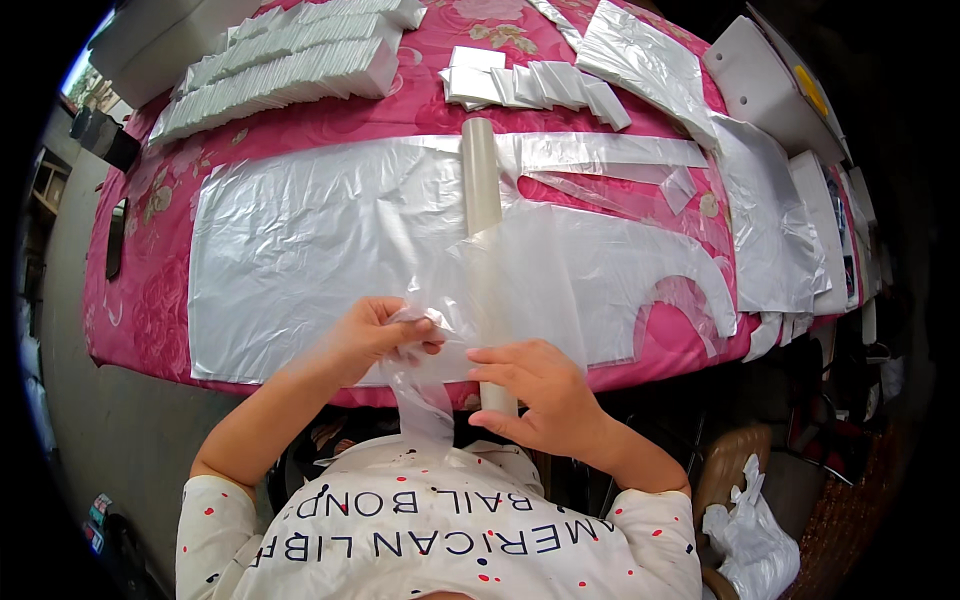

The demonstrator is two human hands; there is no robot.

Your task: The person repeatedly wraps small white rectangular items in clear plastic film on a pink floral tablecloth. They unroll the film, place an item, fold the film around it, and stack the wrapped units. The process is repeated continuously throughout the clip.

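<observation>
My left hand (395, 332) is closed, its thumb and fingers pinching the gathered edge of a clear plastic bag or film (425, 385) that hangs down in front of my shirt. Just right of it, my right hand (540, 395) is open, fingers stretched and thumb apart, against the near end of a long beige tube (481, 175). This tube lies front to back across the table, with part of the clear film draped over its middle. Under both spreads a large, crinkled translucent plastic sheet (290, 260), its right part cut into curved shapes with openings.
Long rows of folded white packets (290, 75) stand at the back left, and a smaller fanned row (540, 85) lies at the back middle. Silvery sheets (765, 215) and white boxes (775, 80) are on the right. A dark phone (117, 238) rests near the left edge of the pink floral tablecloth (150, 270).
</observation>
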